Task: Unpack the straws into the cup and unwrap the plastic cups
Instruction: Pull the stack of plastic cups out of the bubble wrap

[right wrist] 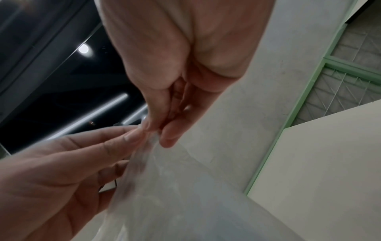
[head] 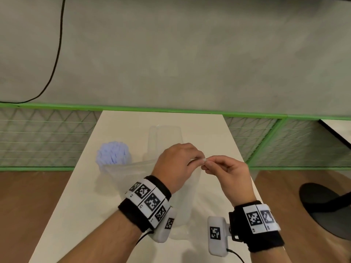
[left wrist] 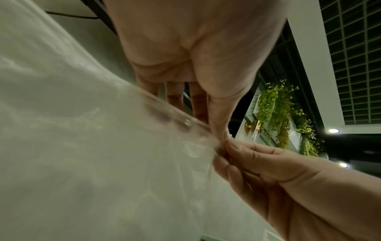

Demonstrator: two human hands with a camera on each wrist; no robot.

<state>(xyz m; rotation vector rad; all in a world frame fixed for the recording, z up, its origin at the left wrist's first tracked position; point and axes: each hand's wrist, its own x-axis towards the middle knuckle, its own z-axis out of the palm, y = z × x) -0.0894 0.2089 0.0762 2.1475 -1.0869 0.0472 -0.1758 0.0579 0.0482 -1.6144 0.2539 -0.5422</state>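
Above the white table (head: 79, 196), between my fingertips, the clear plastic wrap (head: 133, 171) of the cups hangs taut; my left hand (head: 176, 164) and right hand (head: 228, 173) both pinch its top edge; left of it stands the cup of straws (head: 114, 154); a hard tug, I judge, could topple that.

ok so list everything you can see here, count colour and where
clear plastic wrapper: one, transparent, held up over the table's middle, pinched at its top edge by both hands
cup of pale lilac straws: one, clear cup, table's left side
clear plastic cups: hazy stack, count unclear, far middle of table
white table: one, centre
green mesh fence: behind table
black cable: one, on grey wall, upper left
black round seat: one, right, on wood floor
left hand: pinch grip on wrapper
right hand: pinch grip on wrapper
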